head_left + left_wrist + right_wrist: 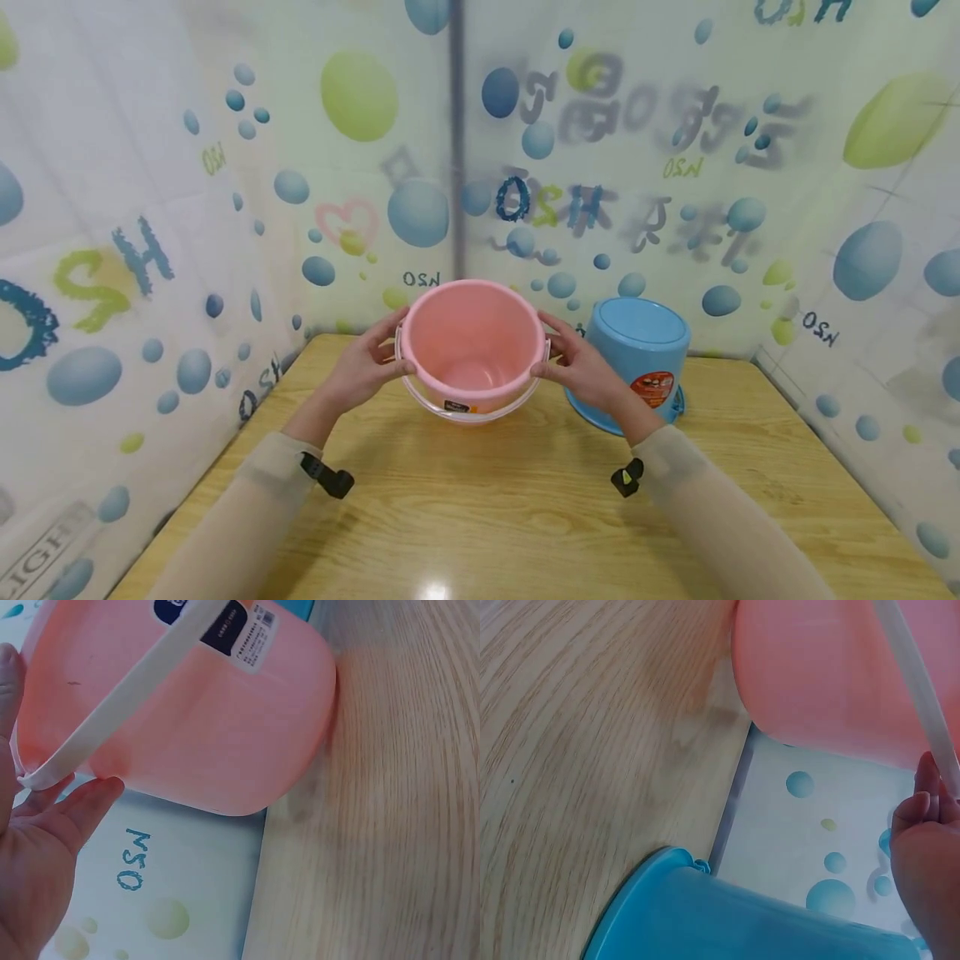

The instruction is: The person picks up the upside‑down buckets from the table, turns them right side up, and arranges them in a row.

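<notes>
A pink bucket (474, 321) is held mouth up, its opening tipped toward me, at the back of the table. My left hand (363, 367) grips the left side of its rim, the thumb over the edge and the fingers outside. On the opposite side my right hand (583, 367) grips the rim likewise. The bucket's white handle (139, 694) hangs down across its labelled front. Whether the bucket's base touches the table cannot be told. Right of it, a blue bucket (637, 333) stands upside down, partly behind my right hand and forearm.
The wooden table (480, 500) extends toward me beneath both forearms. Patterned sheeting (360, 183) with bubbles and letters rises behind the table and along both sides. A blue handle end (678, 402) sticks out at the blue bucket's lower right.
</notes>
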Motion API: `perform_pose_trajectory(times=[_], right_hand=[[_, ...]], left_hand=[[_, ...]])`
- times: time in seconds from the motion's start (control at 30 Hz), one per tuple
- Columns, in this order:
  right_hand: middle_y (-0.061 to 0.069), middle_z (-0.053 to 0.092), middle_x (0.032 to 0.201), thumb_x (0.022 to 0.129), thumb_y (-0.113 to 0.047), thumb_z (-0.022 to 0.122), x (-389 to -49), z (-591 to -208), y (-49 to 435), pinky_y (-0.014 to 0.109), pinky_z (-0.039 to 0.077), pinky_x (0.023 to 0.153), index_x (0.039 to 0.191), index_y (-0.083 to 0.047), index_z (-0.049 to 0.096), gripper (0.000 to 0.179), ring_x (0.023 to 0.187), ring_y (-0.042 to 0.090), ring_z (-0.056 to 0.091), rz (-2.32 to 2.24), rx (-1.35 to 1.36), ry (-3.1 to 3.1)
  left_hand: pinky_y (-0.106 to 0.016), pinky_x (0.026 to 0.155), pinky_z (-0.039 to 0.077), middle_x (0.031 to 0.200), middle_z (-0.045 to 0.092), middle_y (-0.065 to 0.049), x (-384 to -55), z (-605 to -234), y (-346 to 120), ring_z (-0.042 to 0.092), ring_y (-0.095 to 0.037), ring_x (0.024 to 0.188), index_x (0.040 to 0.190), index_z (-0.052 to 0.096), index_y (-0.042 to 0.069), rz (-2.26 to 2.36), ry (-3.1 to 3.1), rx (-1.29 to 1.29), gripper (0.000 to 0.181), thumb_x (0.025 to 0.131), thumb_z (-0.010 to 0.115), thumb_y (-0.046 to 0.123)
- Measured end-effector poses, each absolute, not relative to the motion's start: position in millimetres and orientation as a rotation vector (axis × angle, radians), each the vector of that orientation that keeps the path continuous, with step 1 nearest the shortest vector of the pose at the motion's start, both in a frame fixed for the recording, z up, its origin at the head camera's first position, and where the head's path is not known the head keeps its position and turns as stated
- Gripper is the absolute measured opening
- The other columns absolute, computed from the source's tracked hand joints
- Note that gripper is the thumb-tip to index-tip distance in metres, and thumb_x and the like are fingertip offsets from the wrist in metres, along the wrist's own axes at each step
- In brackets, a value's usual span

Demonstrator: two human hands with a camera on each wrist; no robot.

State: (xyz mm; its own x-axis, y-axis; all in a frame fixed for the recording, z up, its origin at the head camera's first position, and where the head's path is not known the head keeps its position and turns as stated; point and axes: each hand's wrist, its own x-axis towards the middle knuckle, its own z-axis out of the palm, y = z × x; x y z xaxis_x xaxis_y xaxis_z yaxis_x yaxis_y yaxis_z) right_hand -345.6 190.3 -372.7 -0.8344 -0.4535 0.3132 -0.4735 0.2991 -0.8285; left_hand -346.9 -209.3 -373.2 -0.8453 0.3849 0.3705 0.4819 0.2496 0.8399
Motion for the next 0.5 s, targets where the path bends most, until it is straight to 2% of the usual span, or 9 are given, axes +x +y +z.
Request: perform_pose_trajectory(times=[0.2, 0.37, 0.5], right_hand=[[0.023, 0.071, 0.139, 0.109, -0.037, 0.069, -350.0, -377.0, 184.7, 0.030, 0.049, 0.084, 0.176, -0.021, 0.028, 0.081, 0.106, 0.024, 0.060, 1.633, 0.829, -2.497], [0.018, 0.068, 0.149, 0.113, -0.036, 0.064, -352.7, -380.0, 180.5, 0.035, 0.054, 0.098, 0.175, -0.023, 0.031, 0.071, 0.125, 0.027, 0.064, 1.647, 0.768, -2.498], [0.018, 0.063, 0.155, 0.117, -0.036, 0.056, -356.5, -382.4, 176.1, 0.041, 0.055, 0.105, 0.176, -0.025, 0.028, 0.066, 0.137, 0.034, 0.063, 1.675, 0.722, -2.509]], left_hand=[[-0.043, 0.110, 0.059, 0.177, 0.039, -0.010, -348.7, -379.6, -205.6, 0.054, -0.046, 0.152, 0.174, 0.035, 0.024, -1.636, -2.402, -0.803, 0.079, 0.106, 0.075, 0.021], [-0.050, 0.116, 0.053, 0.177, 0.040, -0.011, -351.9, -386.1, -201.5, 0.053, -0.044, 0.153, 0.174, 0.034, 0.023, -1.643, -2.409, -0.710, 0.074, 0.110, 0.070, 0.023], [-0.049, 0.115, 0.055, 0.177, 0.038, -0.015, -356.2, -390.6, -197.9, 0.054, -0.044, 0.152, 0.176, 0.028, 0.020, -1.683, -2.420, -0.635, 0.075, 0.112, 0.067, 0.027]])
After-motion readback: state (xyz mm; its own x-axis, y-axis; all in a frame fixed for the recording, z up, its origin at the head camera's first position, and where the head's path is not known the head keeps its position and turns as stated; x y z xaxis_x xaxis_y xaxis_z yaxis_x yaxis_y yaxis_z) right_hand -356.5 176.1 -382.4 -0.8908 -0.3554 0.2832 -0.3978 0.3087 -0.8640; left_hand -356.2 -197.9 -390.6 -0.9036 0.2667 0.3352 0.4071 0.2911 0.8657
